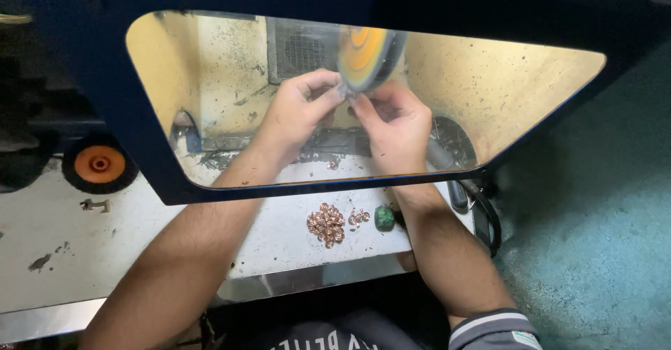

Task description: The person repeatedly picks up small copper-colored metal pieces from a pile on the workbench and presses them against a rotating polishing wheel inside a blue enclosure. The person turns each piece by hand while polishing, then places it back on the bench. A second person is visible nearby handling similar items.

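Observation:
Both my hands reach under a dark blue machine hood with a clear window (531, 91). My left hand (297, 109) and my right hand (395, 123) meet fingertip to fingertip, pinching a small part that I cannot make out against the lower edge of a spinning buffing wheel (369, 56) with an orange centre. On the white bench (63, 252) below the hood lie a pile of small copper-coloured round pieces (326, 223), a smaller cluster of them (358, 217) and a green compound block (384, 218).
A spare black wheel with an orange hub (99, 164) lies on the bench at the left. A vent grille (300, 46) sits behind the wheel. A black cable (486, 217) hangs at the bench's right edge. Teal floor (594, 252) lies to the right.

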